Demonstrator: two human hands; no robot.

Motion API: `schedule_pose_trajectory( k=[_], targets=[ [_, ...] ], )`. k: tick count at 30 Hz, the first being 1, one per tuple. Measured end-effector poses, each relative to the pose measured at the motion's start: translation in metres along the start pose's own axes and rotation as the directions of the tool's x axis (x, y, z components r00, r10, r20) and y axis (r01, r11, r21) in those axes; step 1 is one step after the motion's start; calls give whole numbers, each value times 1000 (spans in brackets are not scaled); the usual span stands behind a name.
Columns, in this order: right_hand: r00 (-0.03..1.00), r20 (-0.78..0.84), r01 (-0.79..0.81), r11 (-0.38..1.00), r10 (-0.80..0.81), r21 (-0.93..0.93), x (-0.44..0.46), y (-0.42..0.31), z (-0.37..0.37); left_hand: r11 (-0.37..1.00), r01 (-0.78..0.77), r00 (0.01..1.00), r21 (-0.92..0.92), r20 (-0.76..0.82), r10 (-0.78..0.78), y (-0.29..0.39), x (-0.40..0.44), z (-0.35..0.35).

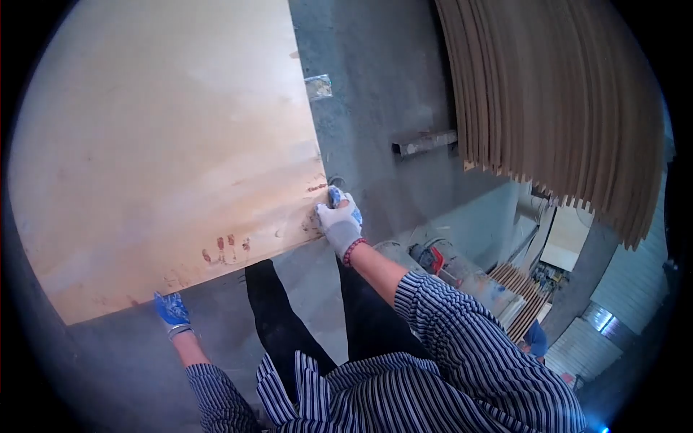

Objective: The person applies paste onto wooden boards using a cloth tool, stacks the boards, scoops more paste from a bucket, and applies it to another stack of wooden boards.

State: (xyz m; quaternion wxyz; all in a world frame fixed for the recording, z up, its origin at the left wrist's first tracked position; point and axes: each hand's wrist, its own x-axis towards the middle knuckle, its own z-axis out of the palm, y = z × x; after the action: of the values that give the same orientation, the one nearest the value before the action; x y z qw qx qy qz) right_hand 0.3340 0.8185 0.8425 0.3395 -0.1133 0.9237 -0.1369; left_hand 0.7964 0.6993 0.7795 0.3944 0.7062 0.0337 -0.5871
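Far left, the left hand [172,309] in its blue-faced glove is up against the near edge of a big pale board [170,137] – can't tell if it's actually pinching, fingers are partly hidden. The board lies straight out ahead of both hands, stretching away from the body; far end's cut off, so I won't swear to its long axis. Over right, the right hand [339,220] is clamped on the near right corner, thumb on top – so that's the closest hand to the long bare side edge. Further right, well apart, there's a brown sheet stack [548,101].
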Motion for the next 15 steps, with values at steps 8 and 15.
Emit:
schedule_pose_trajectory(
  k=[8,15],
  targets=[
    [998,22,64,994,-62,-90,-21,36,56,955,-283,951,93,159,266,-55,10,35],
    [993,32,-116,861,115,496,-38,55,74,1000,-1,972,-24,236,6,-27,55,-5]
  ],
)
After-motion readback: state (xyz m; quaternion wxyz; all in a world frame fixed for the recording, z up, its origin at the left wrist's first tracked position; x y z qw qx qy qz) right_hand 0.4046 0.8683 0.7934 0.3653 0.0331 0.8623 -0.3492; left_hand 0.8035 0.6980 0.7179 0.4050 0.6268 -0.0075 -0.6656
